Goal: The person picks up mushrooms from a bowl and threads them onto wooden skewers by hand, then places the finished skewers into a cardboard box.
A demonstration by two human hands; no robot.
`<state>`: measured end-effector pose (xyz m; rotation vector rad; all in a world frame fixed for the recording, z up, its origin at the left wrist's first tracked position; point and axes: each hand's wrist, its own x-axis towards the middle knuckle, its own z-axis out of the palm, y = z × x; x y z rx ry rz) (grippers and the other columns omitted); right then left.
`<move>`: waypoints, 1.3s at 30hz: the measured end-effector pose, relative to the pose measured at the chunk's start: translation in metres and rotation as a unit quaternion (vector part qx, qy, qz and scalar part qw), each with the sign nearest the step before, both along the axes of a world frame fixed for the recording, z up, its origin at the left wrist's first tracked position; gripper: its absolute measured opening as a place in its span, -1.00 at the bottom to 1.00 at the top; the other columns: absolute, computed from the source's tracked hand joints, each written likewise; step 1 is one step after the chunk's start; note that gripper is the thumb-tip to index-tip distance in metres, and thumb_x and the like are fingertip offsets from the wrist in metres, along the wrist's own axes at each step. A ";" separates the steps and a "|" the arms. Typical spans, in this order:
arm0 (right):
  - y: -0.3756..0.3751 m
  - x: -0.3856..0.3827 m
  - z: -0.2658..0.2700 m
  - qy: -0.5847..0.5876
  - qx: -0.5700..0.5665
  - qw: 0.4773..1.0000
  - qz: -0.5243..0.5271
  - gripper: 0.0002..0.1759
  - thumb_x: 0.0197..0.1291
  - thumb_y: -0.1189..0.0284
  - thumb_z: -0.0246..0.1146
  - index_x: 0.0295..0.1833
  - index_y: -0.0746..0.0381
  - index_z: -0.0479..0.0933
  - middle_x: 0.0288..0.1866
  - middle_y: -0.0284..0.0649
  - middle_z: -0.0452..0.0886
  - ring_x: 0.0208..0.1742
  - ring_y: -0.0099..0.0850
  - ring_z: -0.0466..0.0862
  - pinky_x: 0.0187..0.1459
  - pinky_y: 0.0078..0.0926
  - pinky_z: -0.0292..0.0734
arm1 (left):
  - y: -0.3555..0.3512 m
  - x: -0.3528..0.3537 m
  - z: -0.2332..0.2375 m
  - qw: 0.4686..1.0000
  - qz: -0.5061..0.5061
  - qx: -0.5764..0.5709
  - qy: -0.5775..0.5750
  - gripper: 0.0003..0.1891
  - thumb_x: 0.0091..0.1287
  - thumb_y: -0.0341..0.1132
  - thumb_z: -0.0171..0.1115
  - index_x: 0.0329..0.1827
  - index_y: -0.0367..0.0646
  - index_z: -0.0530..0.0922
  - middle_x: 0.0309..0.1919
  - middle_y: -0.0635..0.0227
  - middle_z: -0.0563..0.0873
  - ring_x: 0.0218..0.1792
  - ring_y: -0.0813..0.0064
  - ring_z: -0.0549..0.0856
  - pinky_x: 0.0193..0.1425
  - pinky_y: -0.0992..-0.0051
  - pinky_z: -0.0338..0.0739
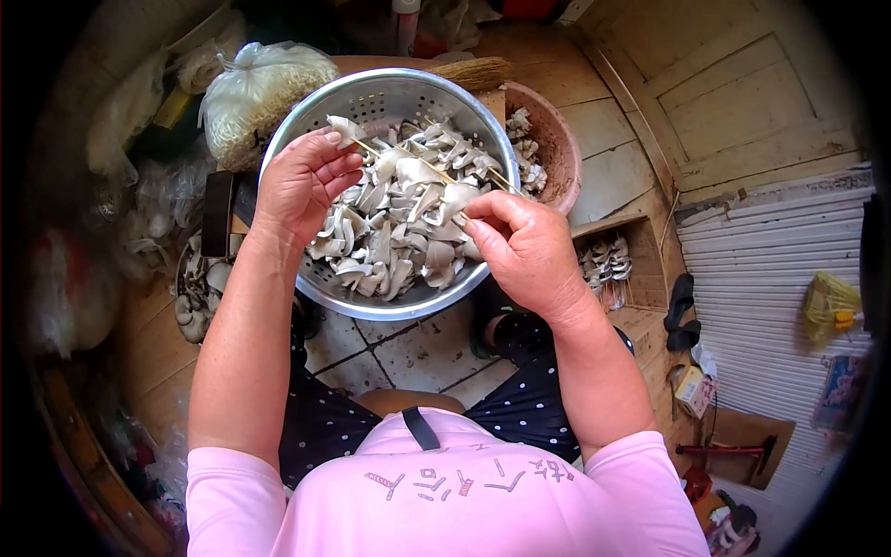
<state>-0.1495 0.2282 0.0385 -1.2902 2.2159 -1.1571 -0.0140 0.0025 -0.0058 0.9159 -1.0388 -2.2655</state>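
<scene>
A wide metal colander (311, 104) full of torn grey-white oyster mushroom pieces (390, 243) sits in front of me. Above it, my left hand (311, 179) pinches a pale mushroom piece (344, 128) at the far end of a thin wooden skewer (376, 150). My right hand (527, 249) grips the skewer's near end, fingers closed. A couple of mushroom pieces (415, 173) are threaded along the skewer between the hands. Close by the right fingers, the tip of another thin stick (501, 178) shows.
A pink basin (561, 148) with pale scraps stands behind the colander at right. Finished mushroom skewers (608, 262) lie in a box (650, 269). At left are a stuffed plastic bag (260, 93) and whole mushrooms (195, 297). A straw broom head (469, 72) lies behind.
</scene>
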 end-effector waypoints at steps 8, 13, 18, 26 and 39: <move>0.001 0.000 0.000 -0.003 0.007 1.000 -0.004 -0.88 0.14 0.47 0.29 -0.22 0.25 0.63 -0.36 -0.09 0.70 -0.32 -0.21 0.72 -0.23 -0.34 0.60 | 0.005 -0.001 0.008 0.997 -0.005 -0.076 -0.033 -0.74 0.38 -0.32 0.24 0.04 -0.28 0.57 -0.24 0.23 0.75 -0.23 0.44 0.77 -0.05 0.41 0.73; 0.001 0.002 -0.001 0.007 -0.002 1.000 0.001 -0.88 0.13 0.47 0.29 -0.21 0.25 0.64 -0.32 -0.09 0.71 -0.27 -0.18 0.72 -0.20 -0.32 0.61 | 0.001 0.003 0.002 0.999 -0.038 0.006 -0.018 -0.81 0.39 -0.29 0.22 -0.07 -0.23 0.60 -0.26 0.24 0.76 -0.25 0.45 0.77 -0.10 0.39 0.73; 0.000 0.005 -0.005 0.038 -0.014 0.999 0.008 -0.88 0.13 0.48 0.28 -0.21 0.23 0.64 -0.29 -0.11 0.71 -0.25 -0.15 0.72 -0.18 -0.30 0.61 | 0.001 0.005 0.005 0.998 -0.042 0.045 -0.018 -0.83 0.38 -0.30 0.24 -0.11 -0.21 0.61 -0.28 0.26 0.76 -0.32 0.47 0.77 -0.17 0.38 0.75; -0.001 0.007 -0.011 0.076 -0.030 0.997 0.009 -0.88 0.09 0.58 0.30 -0.21 0.30 0.65 -0.35 -0.14 0.71 -0.32 -0.32 0.72 -0.24 -0.45 0.59 | 0.004 0.005 0.013 0.994 -0.075 -0.040 -0.062 -0.83 0.38 -0.34 0.28 -0.11 -0.27 0.59 -0.38 0.38 0.70 -0.42 0.63 0.69 -0.21 0.44 0.76; -0.004 0.009 -0.016 0.068 -0.032 0.997 0.009 -0.91 0.10 0.50 0.29 -0.25 0.23 0.62 -0.29 -0.12 0.69 -0.23 -0.13 0.70 -0.16 -0.30 0.60 | 0.010 0.007 0.018 0.988 -0.095 -0.050 -0.115 -0.82 0.40 -0.34 0.26 -0.09 -0.29 0.57 -0.38 0.39 0.68 -0.44 0.65 0.66 -0.26 0.49 0.74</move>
